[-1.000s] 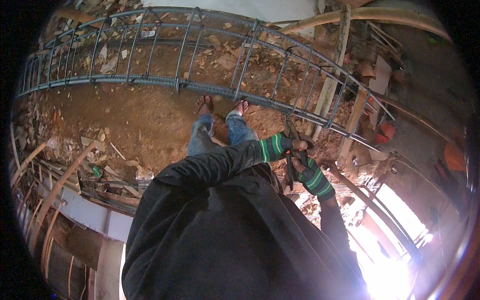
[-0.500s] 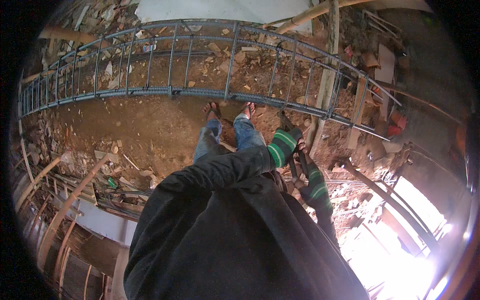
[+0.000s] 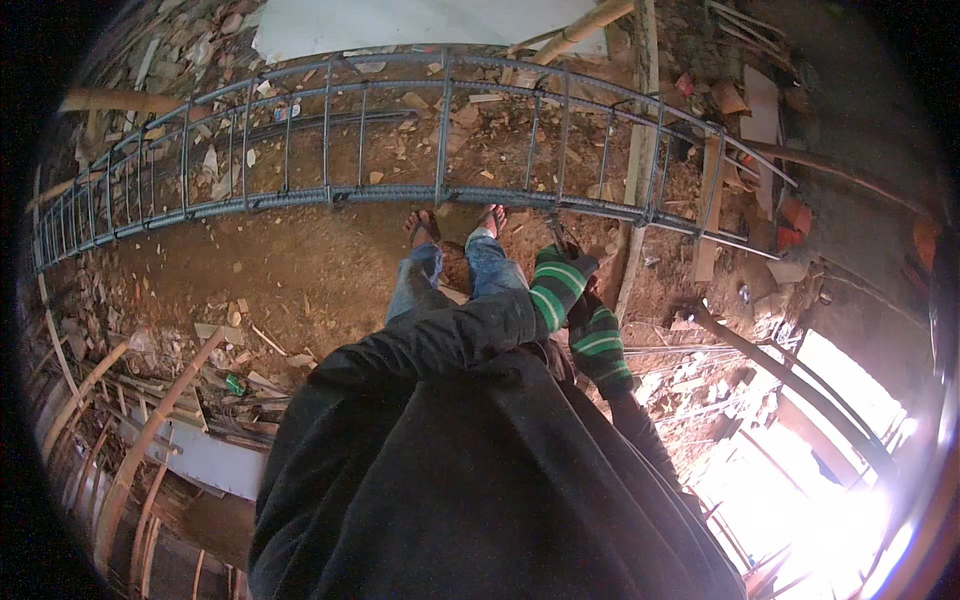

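Note:
A long cage of steel rebar (image 3: 392, 193), with bars joined by stirrups, stretches across in front of me. My left hand (image 3: 562, 275), in a green-and-black striped glove, is closed just below the cage's near bar. Its fingers curl out of sight, so what they hold is hidden. Against it from below sits my right hand (image 3: 598, 345), in a matching glove, closed on dark pincers. The dark metal end of the pincers (image 3: 562, 236) shows beyond my left hand, close under the near bar. Whether it touches the bar I cannot tell.
A wooden post (image 3: 640, 165) crosses the cage at right. Bamboo poles (image 3: 150, 435) slant at lower left, and a dark pole (image 3: 790, 385) leans at lower right beside glaring light. Rubble and wood scraps litter the dirt around my sandalled feet (image 3: 424, 226). A pale panel (image 3: 420, 22) lies beyond.
My right hand has moved up and left, close against my left hand. The pincer handles that showed between the hands are now mostly covered. The view has shifted slightly.

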### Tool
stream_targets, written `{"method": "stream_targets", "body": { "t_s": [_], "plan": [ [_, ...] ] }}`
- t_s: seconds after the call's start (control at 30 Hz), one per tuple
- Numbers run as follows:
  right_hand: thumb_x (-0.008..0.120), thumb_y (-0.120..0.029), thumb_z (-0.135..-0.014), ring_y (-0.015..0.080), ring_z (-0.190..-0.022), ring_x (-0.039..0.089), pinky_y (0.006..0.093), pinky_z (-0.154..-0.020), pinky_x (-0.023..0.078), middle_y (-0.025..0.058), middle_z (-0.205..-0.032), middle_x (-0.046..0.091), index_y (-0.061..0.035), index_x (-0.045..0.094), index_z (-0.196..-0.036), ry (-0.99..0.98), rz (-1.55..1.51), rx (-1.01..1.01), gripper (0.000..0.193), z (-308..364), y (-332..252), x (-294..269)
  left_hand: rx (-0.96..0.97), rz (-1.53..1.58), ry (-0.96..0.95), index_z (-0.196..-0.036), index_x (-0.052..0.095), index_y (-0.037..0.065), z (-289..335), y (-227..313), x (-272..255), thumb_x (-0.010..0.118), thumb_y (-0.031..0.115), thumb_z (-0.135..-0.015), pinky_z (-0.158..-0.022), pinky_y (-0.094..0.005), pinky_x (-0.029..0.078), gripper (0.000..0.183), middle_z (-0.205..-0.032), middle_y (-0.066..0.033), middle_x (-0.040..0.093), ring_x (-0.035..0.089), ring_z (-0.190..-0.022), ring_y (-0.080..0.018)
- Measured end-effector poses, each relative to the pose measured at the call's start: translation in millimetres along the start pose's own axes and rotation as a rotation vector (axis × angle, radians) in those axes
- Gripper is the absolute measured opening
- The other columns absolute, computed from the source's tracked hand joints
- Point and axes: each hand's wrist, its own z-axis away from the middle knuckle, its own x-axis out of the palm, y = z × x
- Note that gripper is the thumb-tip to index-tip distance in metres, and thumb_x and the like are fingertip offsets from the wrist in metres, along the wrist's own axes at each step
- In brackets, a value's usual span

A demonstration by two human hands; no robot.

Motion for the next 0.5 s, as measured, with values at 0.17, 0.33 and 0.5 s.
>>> {"method": "stream_targets", "body": {
  "t_s": [0.17, 0.33, 0.5],
  "plan": [
    [0.056, -0.014, -0.097, 0.0177, -0.079, 0.057, 0.0315, -0.069, 0.045, 0.0055, -0.097, 0.064, -0.0009, 0.045, -0.141, -0.355, -0.359, 0.204, 0.047, -1, 6, -3, -0.115, 0.406, -0.307, -0.094, 0.068, 0.000, 18, 26, -38, 0.083, 0.040, -0.078, -0.059, -0.0323, 0.054, 0.045, -0.080, -0.0081, 0.069, 0.067, -0.070, -0.0191],
    [0.060, -0.023, -0.098, 0.0107, -0.071, 0.052, 0.0268, -0.061, 0.042, 0.0012, -0.081, 0.056, -0.0053, 0.057, -0.119, -0.686, -1.375, 0.688, 0.027, -2, 31, 14, -0.163, 0.557, -0.617, -0.108, 0.063, 0.001, 26, 39, -50, 0.074, 0.036, -0.086, -0.077, -0.0420, 0.053, 0.043, -0.101, -0.0106, 0.069, 0.066, -0.093, -0.0247],
    [0.067, -0.025, -0.093, 0.0137, -0.073, 0.054, 0.0281, -0.065, 0.045, 0.0027, -0.083, 0.057, -0.0059, 0.057, -0.109, -0.890, -1.538, 0.539, 0.026, -8, 43, 12, -0.353, 0.654, -0.615, -0.094, 0.064, 0.007, 6, 18, -31, 0.072, 0.031, -0.090, -0.072, -0.0398, 0.049, 0.027, -0.087, -0.0047, 0.066, 0.061, -0.077, -0.0206]
  ]
}}
